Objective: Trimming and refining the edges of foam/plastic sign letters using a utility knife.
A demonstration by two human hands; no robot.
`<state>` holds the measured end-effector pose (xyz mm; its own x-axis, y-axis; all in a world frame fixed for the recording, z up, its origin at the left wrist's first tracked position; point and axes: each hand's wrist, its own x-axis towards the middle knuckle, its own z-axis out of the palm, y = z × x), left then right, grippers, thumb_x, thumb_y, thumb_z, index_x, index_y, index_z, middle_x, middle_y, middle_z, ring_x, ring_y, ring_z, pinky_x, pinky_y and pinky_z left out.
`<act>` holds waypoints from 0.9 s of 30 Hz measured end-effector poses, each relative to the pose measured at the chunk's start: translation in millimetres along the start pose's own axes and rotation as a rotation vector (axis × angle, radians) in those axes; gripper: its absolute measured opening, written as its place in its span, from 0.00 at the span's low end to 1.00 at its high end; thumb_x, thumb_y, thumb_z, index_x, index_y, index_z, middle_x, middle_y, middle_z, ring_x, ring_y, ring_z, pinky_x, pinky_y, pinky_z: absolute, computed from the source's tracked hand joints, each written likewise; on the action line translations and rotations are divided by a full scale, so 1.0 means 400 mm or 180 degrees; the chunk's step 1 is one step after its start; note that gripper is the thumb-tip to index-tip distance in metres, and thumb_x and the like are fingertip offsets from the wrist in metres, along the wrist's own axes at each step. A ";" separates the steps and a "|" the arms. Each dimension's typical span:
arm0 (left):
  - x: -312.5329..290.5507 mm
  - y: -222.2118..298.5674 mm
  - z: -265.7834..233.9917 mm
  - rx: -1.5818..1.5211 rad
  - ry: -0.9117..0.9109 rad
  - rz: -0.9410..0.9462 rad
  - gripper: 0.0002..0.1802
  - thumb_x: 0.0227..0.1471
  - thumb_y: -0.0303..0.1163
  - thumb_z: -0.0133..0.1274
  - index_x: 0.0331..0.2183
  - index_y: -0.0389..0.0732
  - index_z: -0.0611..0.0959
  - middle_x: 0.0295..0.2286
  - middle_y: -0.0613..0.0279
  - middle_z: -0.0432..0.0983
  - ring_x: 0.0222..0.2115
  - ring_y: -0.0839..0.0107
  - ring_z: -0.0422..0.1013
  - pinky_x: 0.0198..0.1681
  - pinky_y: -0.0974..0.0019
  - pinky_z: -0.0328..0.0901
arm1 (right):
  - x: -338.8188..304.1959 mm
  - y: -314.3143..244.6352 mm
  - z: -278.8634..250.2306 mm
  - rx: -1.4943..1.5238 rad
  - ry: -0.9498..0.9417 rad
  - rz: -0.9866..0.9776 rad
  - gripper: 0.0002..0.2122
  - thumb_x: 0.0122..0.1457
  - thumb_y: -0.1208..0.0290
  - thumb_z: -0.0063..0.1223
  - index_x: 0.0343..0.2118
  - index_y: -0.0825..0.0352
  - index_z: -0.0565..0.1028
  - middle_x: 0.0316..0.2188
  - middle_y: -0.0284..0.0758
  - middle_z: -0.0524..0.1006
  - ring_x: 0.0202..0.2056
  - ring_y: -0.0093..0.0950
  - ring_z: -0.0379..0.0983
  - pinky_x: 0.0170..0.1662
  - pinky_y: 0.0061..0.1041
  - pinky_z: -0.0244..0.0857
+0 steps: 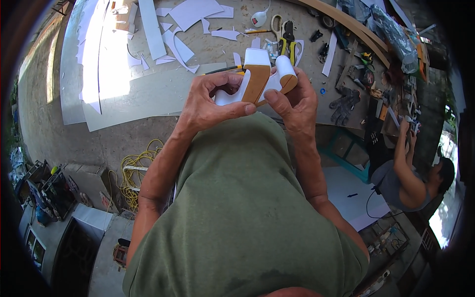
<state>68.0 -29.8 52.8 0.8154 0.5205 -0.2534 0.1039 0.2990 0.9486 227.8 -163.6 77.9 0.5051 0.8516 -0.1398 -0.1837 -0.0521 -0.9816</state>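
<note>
The head fisheye (close in) looks down past the shirt (247,198).

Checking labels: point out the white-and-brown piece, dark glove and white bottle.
White-and-brown piece (256,83): head view, brown face.
Dark glove (343,105): head view, middle.
White bottle (259,19): head view, body.

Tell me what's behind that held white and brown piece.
Beyond the white and brown piece, yellow-handled cutters and a pencil lie on the workbench. Whatever sits directly behind it is covered.

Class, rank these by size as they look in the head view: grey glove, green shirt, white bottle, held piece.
1. Green shirt
2. Held piece
3. Grey glove
4. White bottle
</note>
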 end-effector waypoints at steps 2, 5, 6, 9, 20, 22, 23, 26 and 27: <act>0.002 -0.009 -0.003 0.0373 0.0041 -0.0049 0.33 0.34 0.46 0.74 0.39 0.32 0.84 0.33 0.59 0.80 0.32 0.75 0.73 0.37 0.71 0.68 | 0.002 -0.008 0.006 -0.0128 0.0045 0.0161 0.28 0.56 0.68 0.65 0.55 0.76 0.66 0.44 0.41 0.76 0.43 0.25 0.76 0.47 0.27 0.73; 0.007 -0.037 -0.016 0.0421 -0.0067 0.0083 0.30 0.43 0.47 0.70 0.41 0.33 0.83 0.32 0.61 0.80 0.32 0.75 0.73 0.37 0.70 0.68 | 0.001 -0.006 0.010 -0.0382 0.0046 0.0128 0.23 0.61 0.69 0.57 0.55 0.76 0.66 0.43 0.39 0.77 0.41 0.24 0.76 0.45 0.26 0.73; 0.009 -0.042 -0.011 0.0420 -0.0065 0.0079 0.30 0.43 0.47 0.70 0.41 0.33 0.83 0.32 0.61 0.80 0.32 0.75 0.73 0.37 0.70 0.68 | 0.000 0.012 0.003 -0.0425 0.0013 0.0172 0.22 0.63 0.68 0.54 0.56 0.77 0.66 0.43 0.39 0.77 0.41 0.24 0.75 0.43 0.26 0.74; 0.015 -0.051 0.000 -0.0120 0.0099 -0.0047 0.23 0.54 0.44 0.62 0.42 0.33 0.82 0.32 0.64 0.79 0.32 0.77 0.72 0.37 0.71 0.68 | -0.001 0.014 -0.009 -0.0452 -0.0006 0.0266 0.21 0.65 0.69 0.48 0.56 0.77 0.66 0.42 0.39 0.77 0.40 0.24 0.75 0.41 0.25 0.74; 0.014 -0.079 -0.023 -0.0085 0.0525 -0.0188 0.14 0.58 0.37 0.58 0.40 0.36 0.83 0.27 0.70 0.78 0.25 0.84 0.67 0.28 0.76 0.61 | 0.041 0.154 -0.209 -0.1435 0.0383 0.0424 0.19 0.64 0.67 0.41 0.56 0.71 0.68 0.39 0.43 0.79 0.37 0.33 0.78 0.38 0.34 0.71; 0.011 -0.077 -0.027 -0.0002 0.0490 -0.0195 0.14 0.59 0.36 0.57 0.40 0.34 0.83 0.27 0.68 0.79 0.26 0.83 0.68 0.29 0.75 0.63 | 0.045 0.184 -0.227 -0.2573 0.0075 0.0713 0.18 0.63 0.68 0.43 0.55 0.66 0.68 0.36 0.50 0.80 0.37 0.47 0.78 0.40 0.41 0.68; 0.011 -0.077 -0.026 0.0068 0.0461 -0.0192 0.14 0.59 0.35 0.56 0.40 0.33 0.83 0.28 0.66 0.79 0.27 0.82 0.69 0.31 0.74 0.65 | 0.047 0.185 -0.224 -0.2850 -0.0128 0.0842 0.17 0.62 0.67 0.45 0.54 0.64 0.68 0.35 0.53 0.79 0.39 0.54 0.75 0.42 0.45 0.67; 0.011 -0.084 -0.025 -0.0059 0.0503 -0.0156 0.13 0.58 0.36 0.57 0.39 0.35 0.83 0.28 0.69 0.79 0.26 0.84 0.68 0.28 0.76 0.62 | 0.046 0.249 -0.235 -0.3662 -0.0947 0.0718 0.17 0.62 0.67 0.46 0.53 0.64 0.68 0.35 0.51 0.79 0.39 0.54 0.74 0.43 0.47 0.67; 0.011 -0.089 -0.024 -0.0062 0.0506 -0.0153 0.13 0.58 0.36 0.57 0.39 0.35 0.83 0.28 0.69 0.79 0.26 0.84 0.68 0.28 0.76 0.62 | 0.045 0.265 -0.227 -0.3812 -0.1039 0.0799 0.17 0.61 0.68 0.48 0.53 0.63 0.68 0.36 0.49 0.79 0.39 0.53 0.75 0.43 0.47 0.68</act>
<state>62.5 -30.5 16.3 0.7091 0.6248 -0.3269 0.1283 0.3414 0.9311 293.9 -201.0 -40.4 0.3049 0.8297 -0.4677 0.7181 -0.5228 -0.4593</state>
